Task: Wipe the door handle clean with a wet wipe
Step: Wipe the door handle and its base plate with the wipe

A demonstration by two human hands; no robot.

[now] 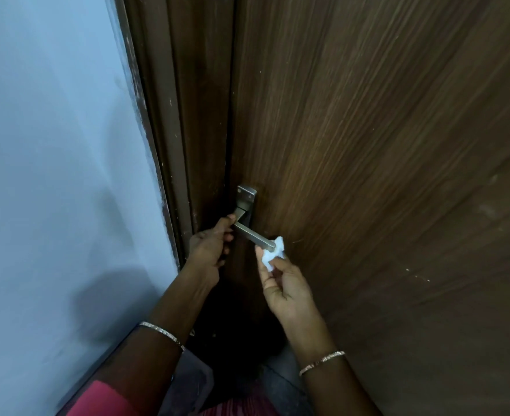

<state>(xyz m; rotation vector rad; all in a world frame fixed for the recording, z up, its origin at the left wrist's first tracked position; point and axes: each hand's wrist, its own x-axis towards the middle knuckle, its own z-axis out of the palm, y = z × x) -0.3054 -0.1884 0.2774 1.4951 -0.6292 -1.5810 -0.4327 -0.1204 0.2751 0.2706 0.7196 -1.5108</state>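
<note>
Door handle (252, 234) — a metal lever on the brown door (382, 175) — is gripped at its pivot end by the left hand (210, 250); the right hand (283, 285) pinches a white wet wipe (273, 254) against its free tip. Bangles (162, 331) ring both wrists.

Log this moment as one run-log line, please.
step: wiping | left hand: holds door handle near backplate | right hand: pinches wet wipe against handle's free end

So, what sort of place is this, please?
Most likely a room doorway inside a home, though I cannot be sure: a brown wooden door with a metal lever handle, a dark wooden frame, and a pale blue painted wall beside it.
</note>
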